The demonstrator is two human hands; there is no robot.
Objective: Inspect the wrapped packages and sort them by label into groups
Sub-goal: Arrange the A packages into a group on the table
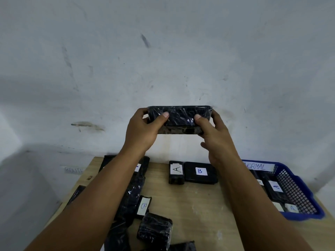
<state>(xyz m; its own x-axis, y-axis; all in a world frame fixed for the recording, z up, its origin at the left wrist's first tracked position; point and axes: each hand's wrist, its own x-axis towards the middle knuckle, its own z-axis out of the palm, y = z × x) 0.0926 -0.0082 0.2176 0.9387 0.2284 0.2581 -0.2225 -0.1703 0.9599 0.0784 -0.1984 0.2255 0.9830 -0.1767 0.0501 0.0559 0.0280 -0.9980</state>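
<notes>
I hold a long black package [181, 116] wrapped in clear film up in front of the wall, well above the table. My left hand [143, 131] grips its left end and my right hand [215, 134] grips its right end, thumbs on the near face. No label shows on it. On the wooden table [195, 205] lie a package labelled A [176, 172] and one labelled B [200, 172] side by side. Another B package [144, 206] lies nearer, beside an unlabelled wrapped block [155, 230]. More black packages run under my left forearm.
A blue mesh basket [299, 192] marked NORMAL stands at the table's right edge with packages labelled A [275, 186] inside. A stained white wall rises right behind the table. A faint label reading ROUTE [74, 170] sits beyond the left edge.
</notes>
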